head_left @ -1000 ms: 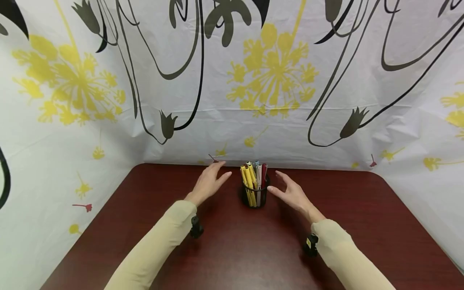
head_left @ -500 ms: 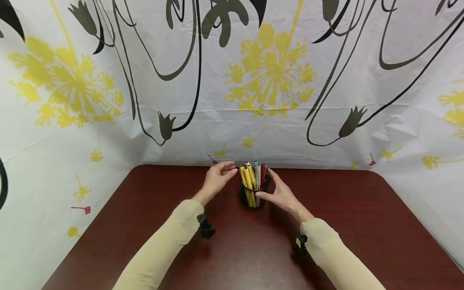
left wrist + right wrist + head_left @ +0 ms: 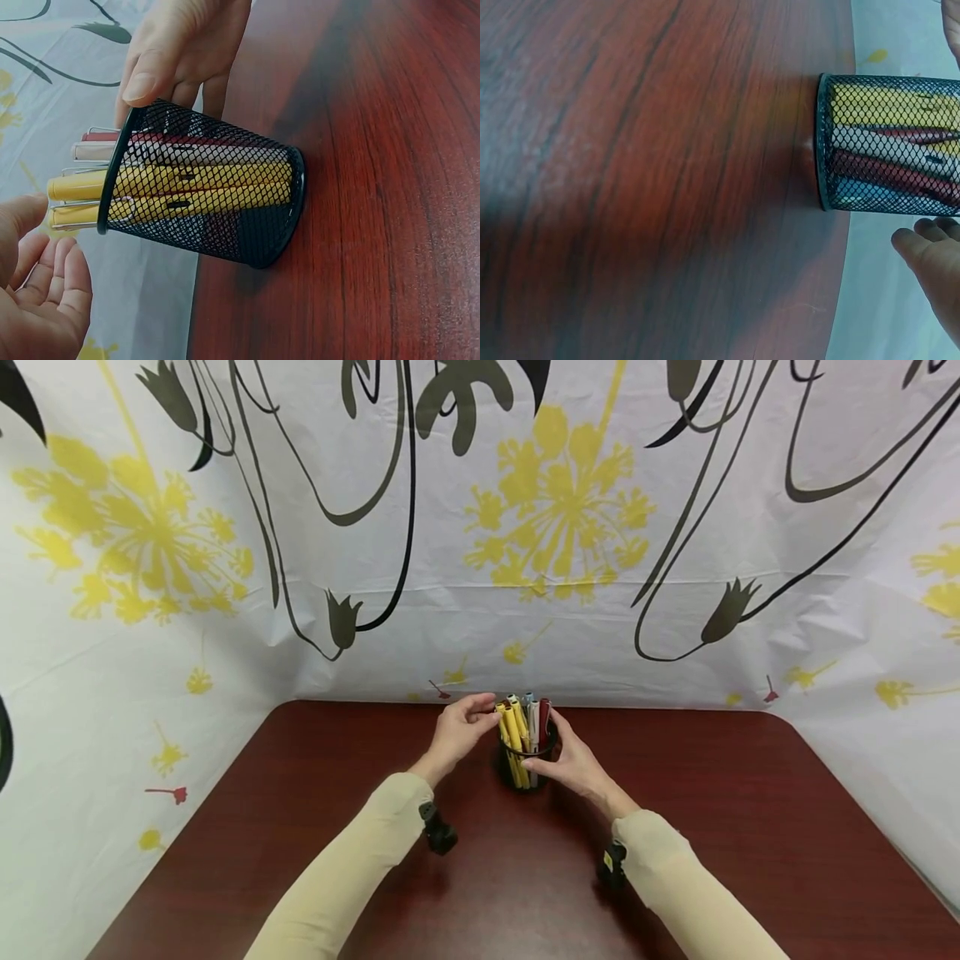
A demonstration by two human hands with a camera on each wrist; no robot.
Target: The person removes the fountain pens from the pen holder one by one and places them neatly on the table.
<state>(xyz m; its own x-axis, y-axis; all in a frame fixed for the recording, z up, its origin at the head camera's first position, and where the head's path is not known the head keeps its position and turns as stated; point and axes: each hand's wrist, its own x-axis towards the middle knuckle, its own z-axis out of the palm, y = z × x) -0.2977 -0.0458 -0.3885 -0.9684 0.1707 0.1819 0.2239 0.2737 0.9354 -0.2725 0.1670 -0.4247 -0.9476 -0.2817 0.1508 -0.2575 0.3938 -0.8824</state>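
Note:
A black mesh pen holder point(image 3: 527, 768) stands upright on the table, full of yellow, pale and red pens. My right hand point(image 3: 577, 764) is curved round the right side of the holder near its rim, thumb in front and fingers partly hidden behind it. On the other side, my left hand point(image 3: 459, 727) is beside the tops of the yellow pens point(image 3: 75, 184). Its thumb point(image 3: 26, 214) is level with the pen ends, its other fingers point(image 3: 71, 277) loosely bent; whether the thumb touches a pen, I cannot tell.
The dark red-brown table point(image 3: 510, 877) has rounded back corners. A white curtain point(image 3: 450, 552) printed with yellow and grey flowers hangs behind it and along both sides. Small black devices are worn on the left wrist point(image 3: 438, 831) and right wrist point(image 3: 613, 862).
Both hands have moved inward to the pen holder, the right one coming round it and the left one approaching the yellow pens. The holder has stayed in place.

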